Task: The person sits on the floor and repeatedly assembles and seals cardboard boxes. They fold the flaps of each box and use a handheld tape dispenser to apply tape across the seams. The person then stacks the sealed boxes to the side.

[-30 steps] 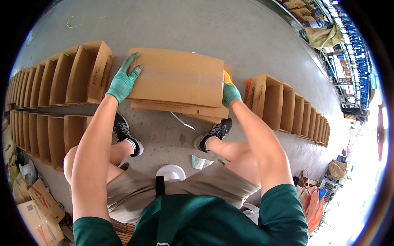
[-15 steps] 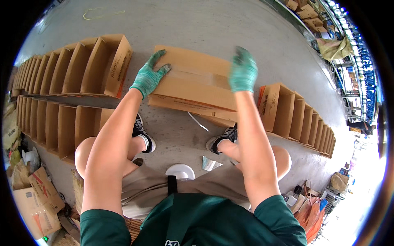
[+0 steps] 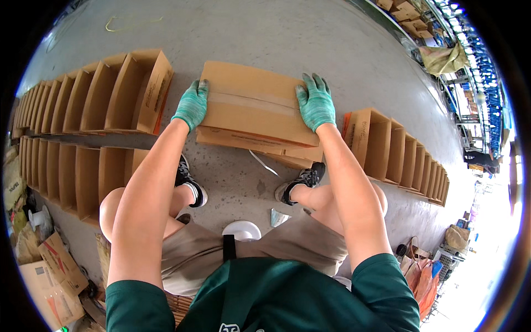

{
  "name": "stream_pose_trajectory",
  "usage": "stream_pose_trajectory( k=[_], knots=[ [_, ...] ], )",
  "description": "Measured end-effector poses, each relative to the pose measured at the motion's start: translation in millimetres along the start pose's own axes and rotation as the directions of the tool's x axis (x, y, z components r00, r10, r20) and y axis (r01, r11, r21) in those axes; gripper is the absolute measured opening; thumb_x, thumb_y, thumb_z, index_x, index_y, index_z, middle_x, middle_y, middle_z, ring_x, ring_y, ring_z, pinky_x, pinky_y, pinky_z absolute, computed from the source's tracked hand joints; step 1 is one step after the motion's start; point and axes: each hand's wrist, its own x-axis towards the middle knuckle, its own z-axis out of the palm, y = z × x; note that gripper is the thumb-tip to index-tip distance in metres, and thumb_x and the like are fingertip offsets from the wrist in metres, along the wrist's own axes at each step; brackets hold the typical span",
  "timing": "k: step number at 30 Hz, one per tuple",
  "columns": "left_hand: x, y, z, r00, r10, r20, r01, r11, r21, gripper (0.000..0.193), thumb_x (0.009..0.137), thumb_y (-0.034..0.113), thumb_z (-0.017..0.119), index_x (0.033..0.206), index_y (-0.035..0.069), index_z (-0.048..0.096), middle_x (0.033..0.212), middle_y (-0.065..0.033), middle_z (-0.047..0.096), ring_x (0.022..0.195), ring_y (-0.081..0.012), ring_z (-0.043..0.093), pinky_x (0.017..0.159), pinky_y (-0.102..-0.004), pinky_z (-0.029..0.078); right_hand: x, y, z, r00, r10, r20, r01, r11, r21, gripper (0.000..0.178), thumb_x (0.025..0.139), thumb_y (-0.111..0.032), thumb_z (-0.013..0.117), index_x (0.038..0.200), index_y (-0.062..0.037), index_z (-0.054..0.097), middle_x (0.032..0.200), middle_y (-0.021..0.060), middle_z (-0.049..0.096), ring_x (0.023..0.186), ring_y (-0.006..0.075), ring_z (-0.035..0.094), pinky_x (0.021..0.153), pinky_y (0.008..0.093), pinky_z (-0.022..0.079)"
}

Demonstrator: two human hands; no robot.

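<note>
In front of me is a closed cardboard box (image 3: 254, 117), with a strip of clear tape (image 3: 251, 100) along its top seam. It rests on more cardboard (image 3: 303, 156), which pokes out beneath its near side. My left hand (image 3: 192, 105), in a green knit glove with darkened fingertips, closes against the box's left side. Opposite it, my right hand (image 3: 317, 103), gloved alike, grips the right edge with the thumb over the top and fingers pointing away from me. The box is between both hands; fingertips past its edges are partly hidden.
Rows of open cardboard boxes stand at the left (image 3: 119, 94) and right (image 3: 373, 141). A white strip (image 3: 264, 164) and a paper scrap (image 3: 279, 217) lie near my shoes, a white round object (image 3: 241, 229) between my legs. Shelving (image 3: 481, 83) runs along the far right.
My right hand, blurred before, has come down and inward onto the box's right edge. My left hand has slid off the top to the left side, its fingers drawn closer together.
</note>
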Motion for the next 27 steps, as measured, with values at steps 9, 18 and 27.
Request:
stream_pose_trajectory(
  k=[9,18,27],
  knots=[
    [-19.6,43.1,-47.9,0.946,-0.299,0.127,0.246,0.915,0.319,0.106,0.088,0.084,0.016,0.143,-0.003,0.045,0.149,-0.0249,0.043,0.140,-0.0382,0.039,0.115,-0.0465,0.029,2.9,-3.2,-43.4,0.760,0.366,0.536,-0.556,-0.059,0.829,0.070,0.096,-0.063,0.047,0.133,-0.0031,0.056,0.131,0.0138,0.059,0.120,0.0267,0.053,0.105,0.0399,0.043],
    [-75.4,180.0,-113.5,0.948,0.298,-0.112,-0.233,0.409,-0.882,0.066,0.099,0.059,0.045,0.142,0.010,0.050,0.144,-0.0116,0.053,0.138,-0.0241,0.043,0.116,-0.0440,0.033,-12.0,2.4,-247.4,0.963,0.160,0.215,-0.209,-0.055,0.976,0.097,0.090,-0.080,0.033,0.151,-0.0044,0.032,0.148,0.0166,0.045,0.130,0.0360,0.049,0.106,0.0560,0.039],
    [-93.1,248.4,-88.5,0.564,0.790,-0.243,-0.620,0.210,-0.756,0.046,0.102,0.032,0.052,0.142,0.010,0.050,0.142,-0.0090,0.054,0.133,-0.0246,0.050,0.110,-0.0429,0.044,-102.0,68.4,-322.0,0.978,0.023,0.205,-0.097,0.928,0.359,0.074,0.064,0.005,0.087,0.132,-0.0023,0.057,0.122,0.0068,0.068,0.112,0.0204,0.064,0.098,0.0349,0.053]
  ],
)
